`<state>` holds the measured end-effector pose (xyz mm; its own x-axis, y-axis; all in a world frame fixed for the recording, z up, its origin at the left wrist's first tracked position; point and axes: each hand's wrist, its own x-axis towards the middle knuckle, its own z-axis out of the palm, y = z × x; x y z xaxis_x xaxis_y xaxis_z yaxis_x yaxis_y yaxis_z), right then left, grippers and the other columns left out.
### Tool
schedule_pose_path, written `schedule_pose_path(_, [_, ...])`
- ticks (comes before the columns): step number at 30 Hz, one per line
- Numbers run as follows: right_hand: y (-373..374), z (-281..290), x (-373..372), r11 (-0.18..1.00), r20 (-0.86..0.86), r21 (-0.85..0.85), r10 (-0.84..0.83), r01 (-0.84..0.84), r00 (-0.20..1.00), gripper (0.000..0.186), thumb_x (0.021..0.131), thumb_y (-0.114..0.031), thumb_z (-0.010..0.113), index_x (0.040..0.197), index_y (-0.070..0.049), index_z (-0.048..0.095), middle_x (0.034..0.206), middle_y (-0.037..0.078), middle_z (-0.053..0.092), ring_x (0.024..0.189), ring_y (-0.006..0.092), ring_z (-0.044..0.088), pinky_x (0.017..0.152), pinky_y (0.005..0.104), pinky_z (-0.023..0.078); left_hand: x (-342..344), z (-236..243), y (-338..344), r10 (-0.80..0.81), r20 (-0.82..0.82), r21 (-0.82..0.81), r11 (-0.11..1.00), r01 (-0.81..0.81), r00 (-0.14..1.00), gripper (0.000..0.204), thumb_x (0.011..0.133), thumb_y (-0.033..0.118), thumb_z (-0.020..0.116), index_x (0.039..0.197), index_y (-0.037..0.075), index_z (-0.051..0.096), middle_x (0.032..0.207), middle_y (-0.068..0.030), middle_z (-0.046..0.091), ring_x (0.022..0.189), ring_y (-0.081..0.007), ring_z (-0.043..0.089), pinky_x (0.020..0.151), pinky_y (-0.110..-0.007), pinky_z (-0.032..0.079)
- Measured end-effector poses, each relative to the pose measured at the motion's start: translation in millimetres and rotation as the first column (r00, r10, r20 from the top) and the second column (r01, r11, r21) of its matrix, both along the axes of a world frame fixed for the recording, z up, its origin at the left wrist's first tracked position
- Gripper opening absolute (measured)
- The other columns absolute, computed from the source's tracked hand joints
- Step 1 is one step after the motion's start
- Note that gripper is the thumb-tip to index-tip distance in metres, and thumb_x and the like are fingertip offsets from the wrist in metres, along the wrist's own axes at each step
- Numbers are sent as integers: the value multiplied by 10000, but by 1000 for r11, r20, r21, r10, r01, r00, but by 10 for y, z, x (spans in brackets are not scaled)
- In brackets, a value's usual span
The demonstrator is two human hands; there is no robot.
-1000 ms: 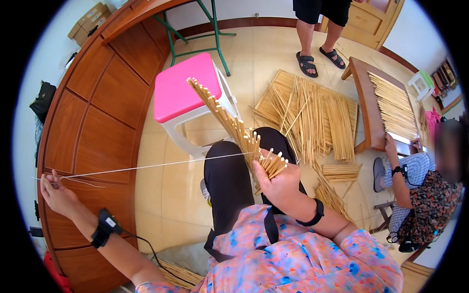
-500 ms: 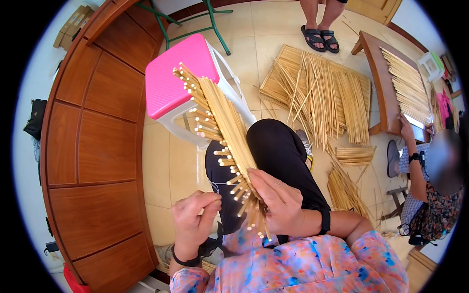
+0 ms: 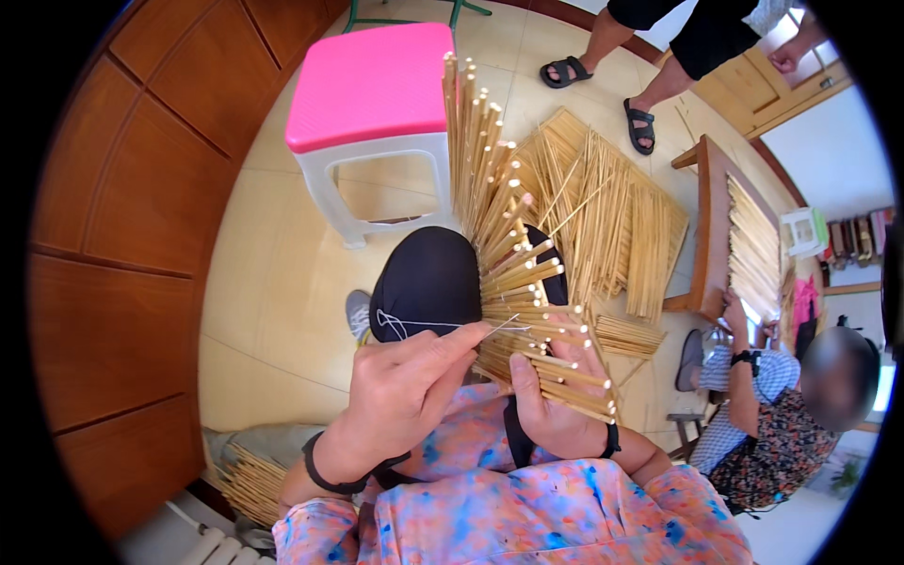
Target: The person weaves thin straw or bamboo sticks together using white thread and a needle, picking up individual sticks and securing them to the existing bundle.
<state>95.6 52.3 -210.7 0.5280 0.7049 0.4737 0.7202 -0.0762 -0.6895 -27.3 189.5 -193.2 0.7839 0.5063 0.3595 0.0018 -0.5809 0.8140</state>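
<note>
My right hand [image 3: 546, 414] grips a long bundle of thin golden sticks [image 3: 494, 207], fanned out with pale round ends, over my black-clad knees [image 3: 419, 268]. My left hand [image 3: 400, 391] is closed in a pinch on a thin needle-like piece [image 3: 501, 325] at the bundle's near part. A white thread [image 3: 395, 323] loops loosely from there across my left knee. Part of my right hand's fingers is hidden behind the sticks.
Ahead stands a pink-topped stool [image 3: 367, 85], with loose sticks [image 3: 621, 235] on the floor. A wooden cabinet [image 3: 141, 188] lines the left. A seated person [image 3: 767, 424] works at a stick-covered low table [image 3: 706, 217]; another person's legs [image 3: 650, 94] appear at top right.
My left hand came in from the far left to the bundle, slackening the thread, and now reaches into it. The bundle has turned more upright. The standing person's feet have moved apart.
</note>
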Motion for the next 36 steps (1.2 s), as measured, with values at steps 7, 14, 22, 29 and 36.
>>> schedule_pose_path(7, [-57, 31, -104, 988, 36, -154, 4, 2, 999, 236, 850, -12, 593, 1078, 38, 628, 1042, 162, 650, 1016, 299, 589, 947, 361, 433, -8, -70, -13, -52, 67, 103, 994, 44, 996, 367, 730, -51, 674, 1087, 34, 677, 547, -51, 476, 426, -167, 471, 403, -290, 367])
schedule_pose_path(14, [-131, -148, -167, 996, -402, -13, -88, 90, 912, 162, 877, -15, 571, 1017, 25, 642, 965, 143, 660, 951, 303, 595, 855, 388, 463, -11, -95, -12, -73, 50, 172, 983, 63, 996, 414, 708, -40, 683, 1112, 51, 674, 546, -39, 443, 415, -170, 458, 387, -300, 360])
schedule_pose_path(22, [-105, -97, -159, 997, -329, -20, -79, 77, 941, 179, 878, -54, 581, 1010, 42, 655, 960, 168, 659, 918, 323, 607, 820, 379, 479, -7, -94, -26, -84, 54, 176, 982, 74, 995, 422, 701, -29, 682, 1115, 55, 674, 556, -35, 451, 416, -172, 466, 382, -301, 367])
schedule_pose_path(29, [-156, -137, -183, 994, -393, -7, -105, 111, 913, 199, 882, -62, 574, 1037, 39, 648, 1017, 181, 651, 964, 334, 600, 866, 388, 468, -20, -91, -51, -99, 42, 197, 976, 88, 994, 414, 700, -4, 680, 1110, 54, 675, 550, -32, 426, 413, -174, 461, 375, -305, 364])
schedule_pose_path(36, [-191, -171, -164, 993, -367, -52, -114, 102, 923, 201, 879, -59, 583, 1043, 34, 651, 1037, 180, 651, 1014, 337, 590, 907, 401, 451, -16, -115, -62, -105, 48, 207, 974, 93, 993, 427, 693, -2, 680, 1117, 52, 671, 547, -30, 399, 406, -171, 442, 371, -305, 356])
